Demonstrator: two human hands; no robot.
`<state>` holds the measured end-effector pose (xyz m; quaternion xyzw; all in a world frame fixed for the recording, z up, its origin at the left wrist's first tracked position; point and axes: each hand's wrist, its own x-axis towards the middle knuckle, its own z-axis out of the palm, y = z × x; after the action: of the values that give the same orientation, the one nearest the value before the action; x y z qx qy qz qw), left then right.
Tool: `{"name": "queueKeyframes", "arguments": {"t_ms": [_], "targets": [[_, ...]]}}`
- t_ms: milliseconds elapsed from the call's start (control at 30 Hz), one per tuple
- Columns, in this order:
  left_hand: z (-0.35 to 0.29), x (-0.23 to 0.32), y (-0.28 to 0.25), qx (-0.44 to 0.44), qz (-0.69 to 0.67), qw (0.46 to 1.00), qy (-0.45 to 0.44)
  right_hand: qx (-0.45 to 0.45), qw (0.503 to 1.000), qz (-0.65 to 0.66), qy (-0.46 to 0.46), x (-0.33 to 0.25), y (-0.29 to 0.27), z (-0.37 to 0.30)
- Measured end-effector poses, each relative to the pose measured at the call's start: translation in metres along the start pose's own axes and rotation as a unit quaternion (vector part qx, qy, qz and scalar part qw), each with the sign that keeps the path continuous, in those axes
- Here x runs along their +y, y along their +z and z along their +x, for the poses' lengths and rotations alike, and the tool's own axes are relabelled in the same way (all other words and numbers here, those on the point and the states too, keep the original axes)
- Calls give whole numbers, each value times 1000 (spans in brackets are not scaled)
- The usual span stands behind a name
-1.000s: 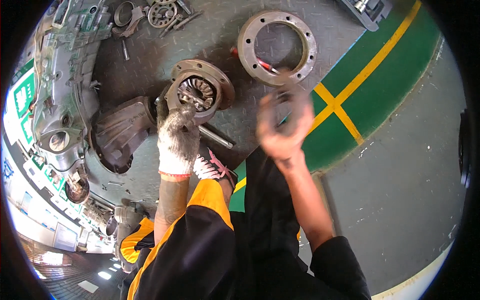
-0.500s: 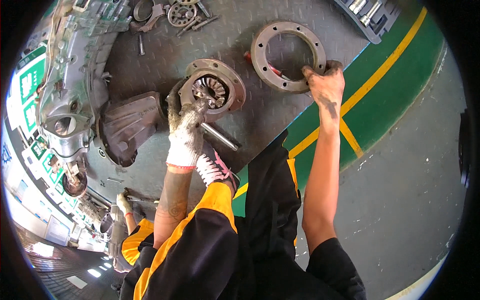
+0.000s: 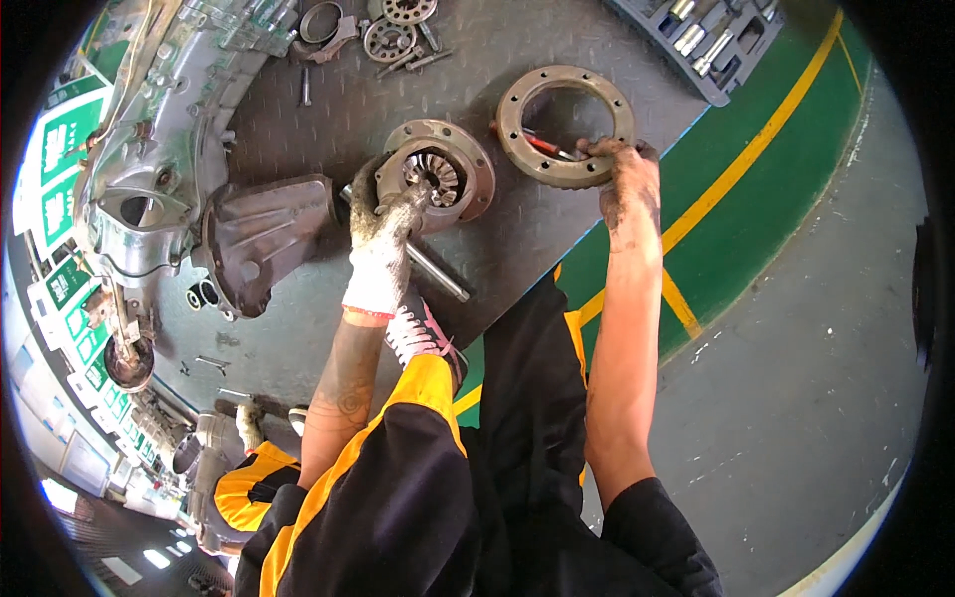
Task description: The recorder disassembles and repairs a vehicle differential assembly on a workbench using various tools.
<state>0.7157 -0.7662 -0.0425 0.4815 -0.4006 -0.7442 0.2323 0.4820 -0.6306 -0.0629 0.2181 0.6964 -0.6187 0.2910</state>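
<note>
My left hand [image 3: 383, 229], in a soiled white knit glove, is closed around the near-left side of a flanged differential case [image 3: 477, 164]. Bevel gear teeth [image 3: 435, 171] show inside its round opening. A bare metal rod [image 3: 438, 271] slants out below that glove. My bare right hand [image 3: 630, 184], darkened with grease, grips the lower right rim of a large ring gear [image 3: 514, 129] with holes around its face. This ring is tilted, to the right of the case and apart from it. Through its centre shows a red-handled tool [image 3: 545, 146], partly hidden by the rim.
A large metal gearbox housing [image 3: 149, 169] and a ribbed cone-shaped cover [image 3: 274, 234] lie left. Drilled discs [image 3: 390, 40] and bolts sit at the back, a socket tray [image 3: 701, 45] at the far right corner. A co-worker's gloved hand [image 3: 249, 426] is at lower left. My shoe [image 3: 418, 333] is beside the case.
The ring gear has come slightly left, closer to the differential case, with my right hand still on it. My left hand keeps its hold on the case. The whole view has shifted a little.
</note>
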Motion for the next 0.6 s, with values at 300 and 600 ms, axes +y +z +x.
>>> {"name": "queueKeyframes", "arguments": {"t_ms": [300, 600], "targets": [[-4, -6, 7, 56, -23, 997, -49, -24, 886, -445, -130, -10, -28, 8], [-6, -3, 6, 35, -33, 998, -36, -123, 721, -534, -423, 46, 4, -60]]}}
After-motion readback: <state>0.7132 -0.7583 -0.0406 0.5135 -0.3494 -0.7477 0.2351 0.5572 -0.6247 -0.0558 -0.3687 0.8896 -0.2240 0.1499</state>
